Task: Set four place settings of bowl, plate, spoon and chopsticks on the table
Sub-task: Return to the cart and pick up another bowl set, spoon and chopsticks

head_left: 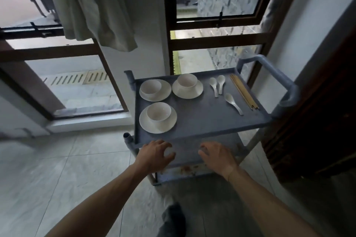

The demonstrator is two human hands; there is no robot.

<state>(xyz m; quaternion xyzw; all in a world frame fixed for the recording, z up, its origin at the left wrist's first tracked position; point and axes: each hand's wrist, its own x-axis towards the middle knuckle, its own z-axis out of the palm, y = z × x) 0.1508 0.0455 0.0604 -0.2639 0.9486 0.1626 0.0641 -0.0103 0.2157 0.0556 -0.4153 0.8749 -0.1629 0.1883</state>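
Holding nothing: left hand point(156, 155) and right hand point(216, 157) both hovering with fingers spread and loosely bent, just at the near edge of the cart's top shelf point(202, 121), whether touching the rim being impossible to tell. Reaching in from 7 and 5 o'clock on bare forearms.

Sitting on the grey shelf beyond the hands: nearest bowl point(159, 111) standing upright on its plate point(148, 126) at 12 o'clock of the left hand. Lying farther off at 12 o'clock, a second bowl point(151, 86) on a second plate point(163, 92), the bowl sitting off-centre toward 9 o'clock. Standing at 3 o'clock of that pair, a third bowl point(187, 82) on a third plate point(187, 93).

Resting toward 3 o'clock of the third plate, two spoons side by side, left spoon point(213, 85) and middle spoon point(221, 82), handles pointing toward 6 o'clock. Lying apart at 5 o'clock of them, a third spoon point(233, 103), handle angling toward 5 o'clock. Running along the shelf's 3 o'clock edge, a bundle of chopsticks point(243, 91), close beside the cart handle point(275, 75).

Showing below at 6 o'clock, a lower shelf point(185, 171) with reddish stains. Standing on tiled floor point(63, 169) before windows, a curtain point(96, 5) hanging at 11 o'clock.
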